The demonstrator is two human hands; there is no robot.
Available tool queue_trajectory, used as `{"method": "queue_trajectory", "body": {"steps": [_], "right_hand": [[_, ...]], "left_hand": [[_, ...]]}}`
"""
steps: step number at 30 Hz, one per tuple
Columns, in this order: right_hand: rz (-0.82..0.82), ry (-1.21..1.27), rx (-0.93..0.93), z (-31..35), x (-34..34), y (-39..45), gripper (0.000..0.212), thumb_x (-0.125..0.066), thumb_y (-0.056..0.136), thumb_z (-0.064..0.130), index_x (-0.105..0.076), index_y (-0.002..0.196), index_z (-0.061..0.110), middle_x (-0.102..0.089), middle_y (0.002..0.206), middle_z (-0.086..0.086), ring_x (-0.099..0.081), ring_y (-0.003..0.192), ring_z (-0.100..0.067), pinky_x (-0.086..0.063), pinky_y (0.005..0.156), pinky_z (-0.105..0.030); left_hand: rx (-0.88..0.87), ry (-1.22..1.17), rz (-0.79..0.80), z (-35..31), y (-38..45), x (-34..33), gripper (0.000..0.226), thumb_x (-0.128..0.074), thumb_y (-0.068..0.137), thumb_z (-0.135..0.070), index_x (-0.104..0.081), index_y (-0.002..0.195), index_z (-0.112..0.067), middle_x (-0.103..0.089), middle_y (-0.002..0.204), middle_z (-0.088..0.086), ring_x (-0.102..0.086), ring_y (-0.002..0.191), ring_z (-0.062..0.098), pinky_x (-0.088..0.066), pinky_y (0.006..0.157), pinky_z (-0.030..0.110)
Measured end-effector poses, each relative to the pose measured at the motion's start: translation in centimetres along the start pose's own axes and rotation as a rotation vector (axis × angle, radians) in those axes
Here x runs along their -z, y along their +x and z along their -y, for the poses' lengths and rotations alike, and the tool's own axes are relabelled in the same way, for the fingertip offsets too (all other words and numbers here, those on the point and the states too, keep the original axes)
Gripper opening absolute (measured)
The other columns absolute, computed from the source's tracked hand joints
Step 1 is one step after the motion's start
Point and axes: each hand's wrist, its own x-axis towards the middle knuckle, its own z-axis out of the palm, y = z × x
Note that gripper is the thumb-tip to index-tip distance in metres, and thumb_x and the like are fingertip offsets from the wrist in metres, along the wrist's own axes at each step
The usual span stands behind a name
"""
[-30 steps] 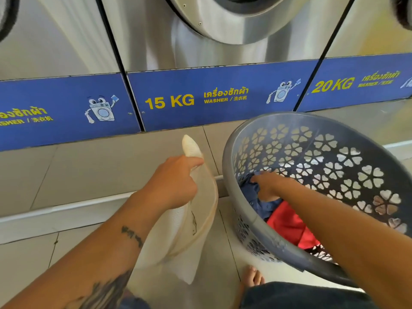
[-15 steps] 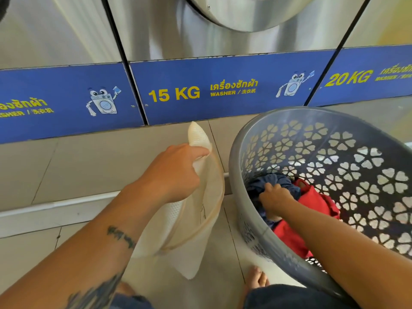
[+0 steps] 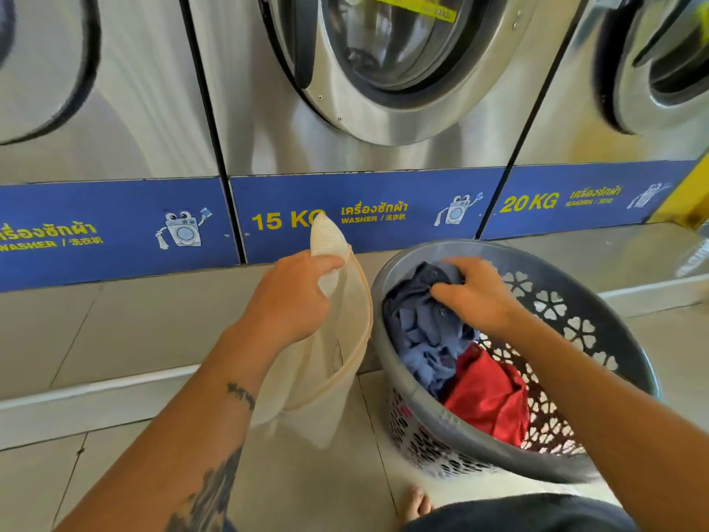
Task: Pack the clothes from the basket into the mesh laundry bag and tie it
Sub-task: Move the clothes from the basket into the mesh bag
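Note:
My left hand [image 3: 291, 297] grips the rim of a cream mesh laundry bag [image 3: 326, 378] and holds its mouth open just left of the basket. The grey plastic basket [image 3: 598, 339], with flower-shaped holes, stands tilted on the floor at the right. My right hand [image 3: 475, 293] grips a dark blue shirt [image 3: 422, 332] and has it raised to the basket's rim. A red garment [image 3: 483, 393] lies lower in the basket, with a dark patterned one partly hidden beneath it.
A row of steel front-loading washers [image 3: 383, 71] with blue 15 KG and 20 KG panels stands on a tiled plinth [image 3: 134, 324] right behind. My bare foot [image 3: 416, 503] and knee are on the tiled floor in front of the basket.
My right hand has pulled the blue shirt up from the basket's bottom to its rim. My head has tilted up, bringing the washer doors into view. The left hand keeps holding the bag.

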Motion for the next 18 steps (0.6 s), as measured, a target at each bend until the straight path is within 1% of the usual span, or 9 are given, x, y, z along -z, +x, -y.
{"method": "queue_trajectory", "body": {"steps": [4,7,9,11,12,14,16,17,18], "right_hand": [[-0.173,0.281,-0.008,2.9,-0.4,-3.0,0.029,-0.063,0.078,0.017,-0.053,0.081,-0.010,-0.053,0.065,-0.009,-0.048,0.061,-0.015,-0.042,0.057,-0.034],[-0.257,0.514,-0.037,4.4,-2.2,-4.3,0.029,-0.066,0.081,0.014,-0.046,0.069,-0.003,-0.046,0.060,-0.007,-0.043,0.060,-0.016,-0.039,0.057,-0.038],[-0.281,0.567,-0.058,5.1,-3.4,-4.7,0.030,-0.068,0.085,0.011,-0.046,0.068,-0.002,-0.048,0.059,-0.010,-0.045,0.060,-0.015,-0.042,0.056,-0.039],[-0.263,0.510,-0.027,5.6,-4.8,-5.2,0.025,-0.070,0.085,0.014,-0.054,0.075,-0.003,-0.060,0.065,-0.018,-0.055,0.063,-0.017,-0.051,0.059,-0.045],[-0.241,0.434,0.005,5.7,-5.7,-5.4,0.020,-0.071,0.085,0.017,-0.060,0.080,0.002,-0.065,0.071,-0.015,-0.060,0.067,-0.018,-0.054,0.064,-0.047],[-0.166,0.263,0.092,5.9,-7.2,-5.8,0.015,-0.073,0.084,0.022,-0.062,0.092,0.013,-0.069,0.080,-0.005,-0.064,0.073,-0.016,-0.056,0.068,-0.038],[-0.033,0.144,0.192,6.1,-8.2,-6.1,0.030,-0.072,0.084,0.016,-0.054,0.108,0.020,-0.068,0.088,-0.004,-0.059,0.069,-0.010,-0.049,0.062,-0.021],[0.047,0.090,0.227,6.1,-8.5,-6.2,0.037,-0.070,0.084,0.014,-0.047,0.112,0.021,-0.066,0.090,-0.005,-0.058,0.069,-0.011,-0.049,0.061,-0.023],[0.110,0.022,0.253,6.3,-8.7,-6.3,0.040,-0.068,0.085,0.013,-0.041,0.113,0.021,-0.064,0.091,-0.006,-0.059,0.071,-0.015,-0.050,0.062,-0.032]], "left_hand": [[0.041,-0.040,0.003,-0.2,-0.7,0.0,0.064,-0.042,0.085,0.005,-0.055,0.137,-0.031,-0.053,0.141,0.004,-0.051,0.123,0.027,-0.045,0.101,0.043],[0.044,-0.063,-0.010,-0.1,-1.3,0.1,0.059,-0.042,0.088,0.005,-0.055,0.136,-0.028,-0.053,0.140,0.006,-0.050,0.123,0.028,-0.044,0.102,0.043],[0.035,-0.091,-0.023,0.0,-1.5,0.1,0.058,-0.043,0.087,0.005,-0.057,0.134,-0.026,-0.054,0.139,0.008,-0.050,0.122,0.030,-0.044,0.101,0.044],[0.042,-0.143,-0.052,0.2,-1.5,0.3,0.058,-0.044,0.084,0.007,-0.060,0.131,-0.023,-0.057,0.136,0.008,-0.051,0.122,0.030,-0.044,0.101,0.042],[0.045,-0.166,-0.073,0.4,-1.4,0.4,0.057,-0.045,0.083,0.008,-0.062,0.129,-0.021,-0.059,0.135,0.008,-0.052,0.122,0.029,-0.044,0.100,0.038],[0.042,-0.185,-0.109,0.6,-1.3,0.7,0.051,-0.046,0.086,0.006,-0.065,0.125,-0.022,-0.062,0.131,0.005,-0.054,0.122,0.026,-0.040,0.096,0.029],[0.037,-0.182,-0.131,0.7,-1.1,0.9,0.047,-0.043,0.090,0.002,-0.067,0.122,-0.024,-0.064,0.128,0.003,-0.055,0.119,0.023,-0.037,0.091,0.024],[0.044,-0.185,-0.134,0.8,-1.0,1.1,0.047,-0.042,0.091,0.001,-0.068,0.120,-0.025,-0.064,0.128,0.003,-0.055,0.117,0.023,-0.037,0.089,0.023],[0.053,-0.189,-0.131,0.9,-1.0,1.2,0.048,-0.040,0.092,0.001,-0.069,0.120,-0.026,-0.063,0.128,0.003,-0.056,0.116,0.022,-0.037,0.088,0.023]]}}
